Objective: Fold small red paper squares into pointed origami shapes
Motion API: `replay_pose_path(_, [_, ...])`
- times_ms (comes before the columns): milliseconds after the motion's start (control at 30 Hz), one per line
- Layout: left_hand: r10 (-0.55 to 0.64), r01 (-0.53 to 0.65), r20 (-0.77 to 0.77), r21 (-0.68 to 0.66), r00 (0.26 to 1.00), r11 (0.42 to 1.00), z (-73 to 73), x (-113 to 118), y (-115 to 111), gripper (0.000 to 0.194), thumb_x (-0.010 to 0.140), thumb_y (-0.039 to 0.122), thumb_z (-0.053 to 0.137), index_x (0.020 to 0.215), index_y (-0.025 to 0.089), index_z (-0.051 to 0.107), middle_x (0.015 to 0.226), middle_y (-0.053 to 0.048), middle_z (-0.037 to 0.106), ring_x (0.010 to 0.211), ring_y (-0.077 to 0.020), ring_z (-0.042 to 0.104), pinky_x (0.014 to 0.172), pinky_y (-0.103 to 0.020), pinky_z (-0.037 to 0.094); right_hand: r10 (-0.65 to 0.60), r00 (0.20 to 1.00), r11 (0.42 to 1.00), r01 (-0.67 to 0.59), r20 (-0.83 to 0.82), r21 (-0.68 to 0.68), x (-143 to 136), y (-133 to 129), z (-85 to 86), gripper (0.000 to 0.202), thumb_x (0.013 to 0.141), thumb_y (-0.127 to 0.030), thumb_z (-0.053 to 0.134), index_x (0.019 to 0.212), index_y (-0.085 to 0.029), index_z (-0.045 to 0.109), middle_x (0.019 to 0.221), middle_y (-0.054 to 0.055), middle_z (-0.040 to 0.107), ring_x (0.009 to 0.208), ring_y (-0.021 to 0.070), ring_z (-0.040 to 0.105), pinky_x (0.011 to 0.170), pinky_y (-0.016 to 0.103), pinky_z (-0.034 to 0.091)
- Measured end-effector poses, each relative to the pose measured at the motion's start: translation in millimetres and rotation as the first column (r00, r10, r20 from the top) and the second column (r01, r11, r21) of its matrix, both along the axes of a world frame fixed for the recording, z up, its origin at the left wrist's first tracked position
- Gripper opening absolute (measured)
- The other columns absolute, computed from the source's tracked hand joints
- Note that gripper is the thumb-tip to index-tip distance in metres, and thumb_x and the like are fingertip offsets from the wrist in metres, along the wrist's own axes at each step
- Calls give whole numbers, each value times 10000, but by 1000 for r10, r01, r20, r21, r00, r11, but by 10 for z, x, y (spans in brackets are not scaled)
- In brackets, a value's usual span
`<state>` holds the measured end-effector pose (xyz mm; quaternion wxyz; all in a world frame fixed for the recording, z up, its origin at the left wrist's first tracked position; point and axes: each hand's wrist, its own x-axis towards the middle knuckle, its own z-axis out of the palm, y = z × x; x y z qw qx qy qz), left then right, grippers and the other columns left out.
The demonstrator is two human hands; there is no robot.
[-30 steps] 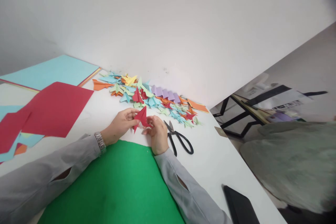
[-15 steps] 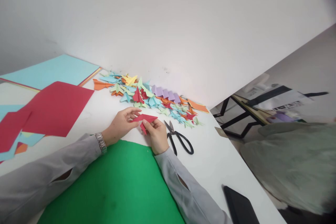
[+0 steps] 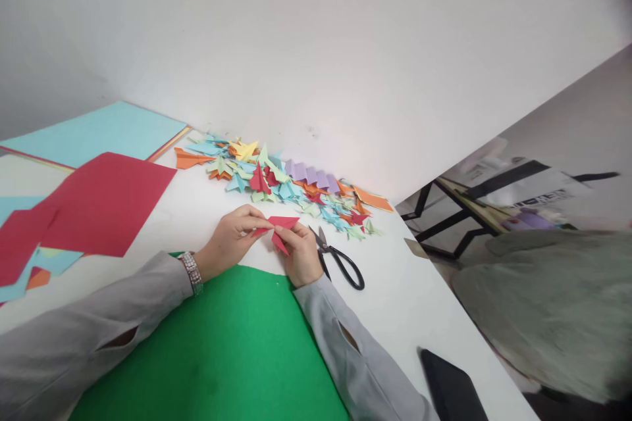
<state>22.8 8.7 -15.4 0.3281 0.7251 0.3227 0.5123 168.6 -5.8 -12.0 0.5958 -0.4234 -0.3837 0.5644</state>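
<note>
A small piece of folded red paper (image 3: 282,221) is held up between my two hands, above the white table. My left hand (image 3: 232,238) pinches its left point between thumb and fingers. With thumb and fingers, my right hand (image 3: 300,253) grips the paper's lower right side; part of the fold is hidden behind the fingers. Beside my right hand lie black-handled scissors (image 3: 347,268), their blades slightly apart. Beyond the hands spreads a heap of small folded paper shapes (image 3: 276,177) in several colours.
A green sheet (image 3: 212,348) lies under my forearms. At left are large red paper (image 3: 113,204) and a stack topped with light blue sheets (image 3: 108,135). A black phone-like object (image 3: 451,385) rests near the right edge. A person in a grey-green garment (image 3: 543,309) is at right.
My left fingers have closed on the paper's left point. The red paper and my right hand have shifted slightly to the right.
</note>
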Motion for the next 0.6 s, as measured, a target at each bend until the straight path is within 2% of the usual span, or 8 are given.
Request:
replay_pose_path(100, [-16,15,21,55,1000,998,-44,4,19,150,792,147,599,834,196,735,851,-53,669,774,-143,625,664,-238,494,1,1000,1000,-1,12,11,-9,-5,-5,167,552,-259,734,614,-158,617,446,-41,555,364,71,422,394,219,322])
replay_pose_path(233, [-32,30,40,53,999,998,-45,7,25,141,782,141,609,824,188,735,856,-61,688,787,-148,641,680,-241,510,22,999,999,-24,46,29,-2,-5,-17,167,595,-287,716,582,-156,614,424,-25,556,367,86,445,405,231,336])
replay_pose_path(467, [-95,102,84,-89,992,991,-6,26,-13,156,786,208,612,881,185,734,955,-73,715,872,-173,658,790,-280,530,23,1000,999,-22,-19,27,13,12,-18,129,559,-249,706,540,-157,618,412,-24,551,356,87,427,392,237,329])
replay_pose_path(600, [-67,84,104,-161,992,983,32,27,-39,130,761,240,638,814,174,736,898,-71,718,815,-170,654,730,-266,530,20,999,1000,-21,-33,-12,2,3,-9,108,535,-232,718,564,-161,642,437,-27,570,381,90,436,408,241,345])
